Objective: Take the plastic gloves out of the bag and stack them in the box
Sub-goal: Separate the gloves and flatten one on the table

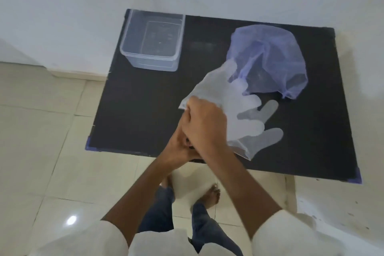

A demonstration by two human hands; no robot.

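Gloves (see-through ones) hang pinched in the right hand; left hand fingers hidden, box empty.

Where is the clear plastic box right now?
In the head view, the clear rectangular plastic box sits at the far left corner of the black table, apart from the bluish mesh bag on the right.

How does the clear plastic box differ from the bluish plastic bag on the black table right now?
The clear rigid plastic box stands upright at the far left corner of the black table, apart from both hands; the bluish thin plastic bag lies crumpled at the far right. The box looks empty; the bag's mouth touches the translucent plastic gloves held at their cuff end by the right hand. Both are see-through plastic.
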